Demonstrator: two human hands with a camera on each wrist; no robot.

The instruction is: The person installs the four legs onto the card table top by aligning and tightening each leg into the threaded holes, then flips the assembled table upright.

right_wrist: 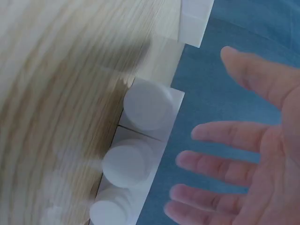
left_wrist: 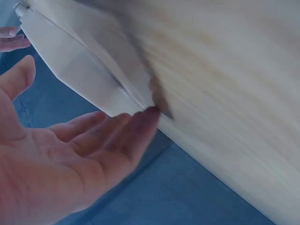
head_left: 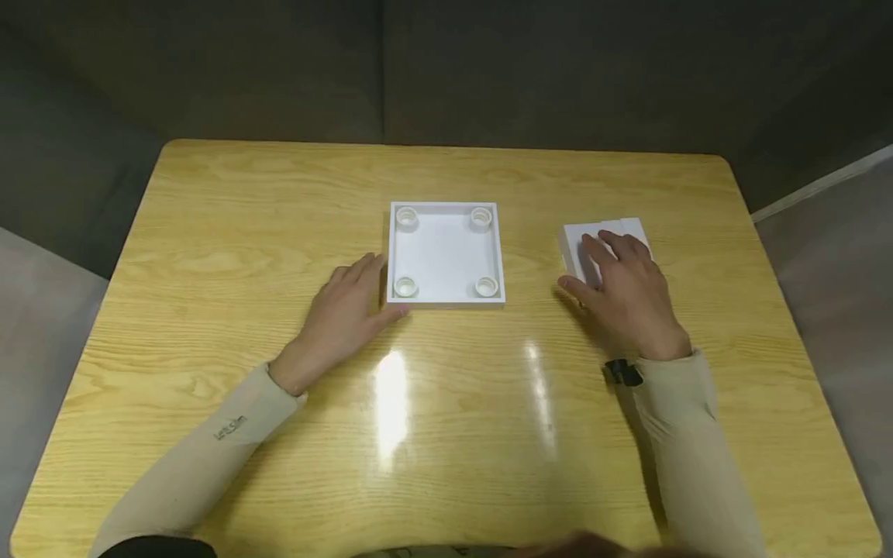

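Head view: left hand [head_left: 346,304] lies flat, fingers straight, touching the white tray [head_left: 446,253] mid-counter [head_left: 209,232], steadying it. At 3 o'clock, right hand [head_left: 624,288] rests on white blocks [head_left: 579,240], fingers loose.

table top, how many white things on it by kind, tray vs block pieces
white square tray: 1
white block pieces under the right hand: at least 2, the hand hides part of them
total: at least 3
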